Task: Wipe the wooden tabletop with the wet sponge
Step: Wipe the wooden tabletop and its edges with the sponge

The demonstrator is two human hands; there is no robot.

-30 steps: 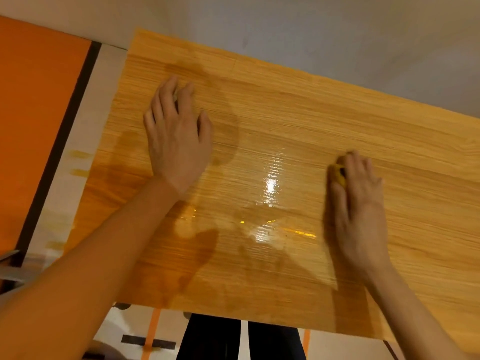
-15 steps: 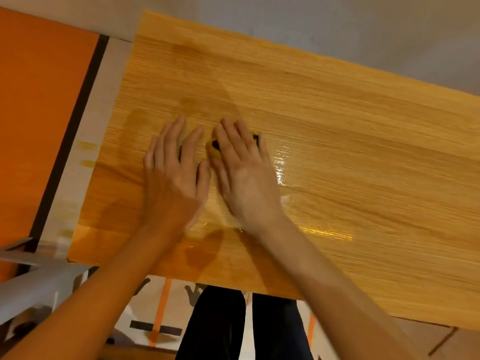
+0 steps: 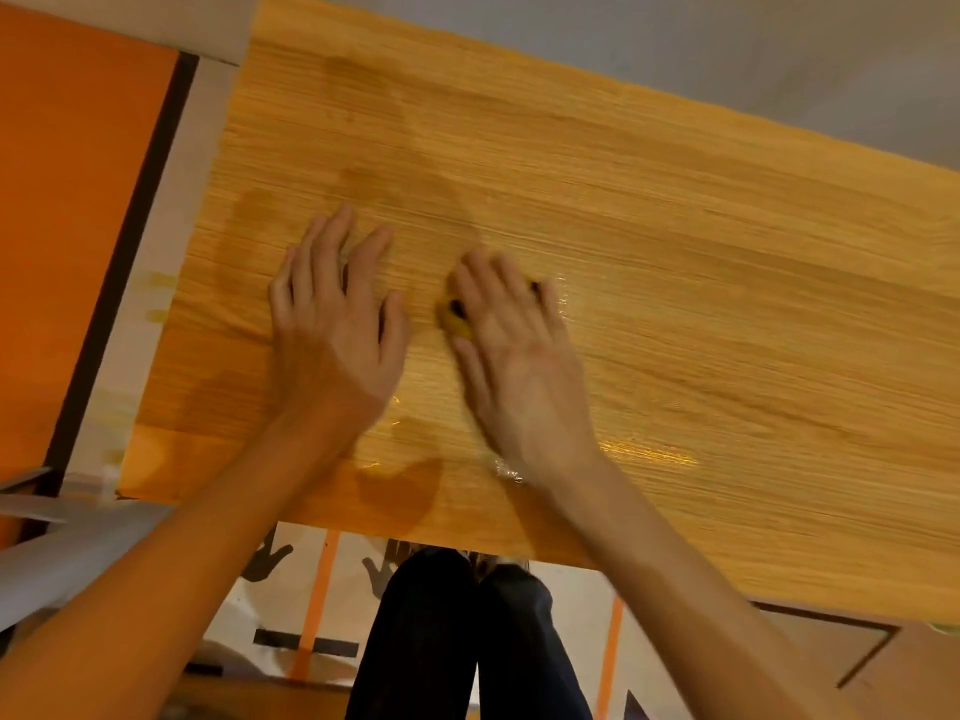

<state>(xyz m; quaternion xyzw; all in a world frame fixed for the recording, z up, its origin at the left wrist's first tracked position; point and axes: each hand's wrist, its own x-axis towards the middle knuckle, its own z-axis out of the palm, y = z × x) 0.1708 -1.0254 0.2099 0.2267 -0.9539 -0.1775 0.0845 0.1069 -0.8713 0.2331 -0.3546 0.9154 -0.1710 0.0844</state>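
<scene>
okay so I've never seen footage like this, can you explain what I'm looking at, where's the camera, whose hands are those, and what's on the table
There is no machine here. A person wears a wide-angle camera on their head, so the picture looks down over their own two bare arms.

The big surface is a light wooden tabletop with visible grain. Shiny streaks and darker patches on it look like wet marks.

The left hand lies flat and open on the wood, holding nothing, fingers spread.

The right hand presses down on a small yellow sponge with a dark side. Only its edges peek out beside the fingers, and the hand is blurred, which suggests it is moving.

Below the table edge you see the person's dark trousers and a floor with orange tape lines.
</scene>
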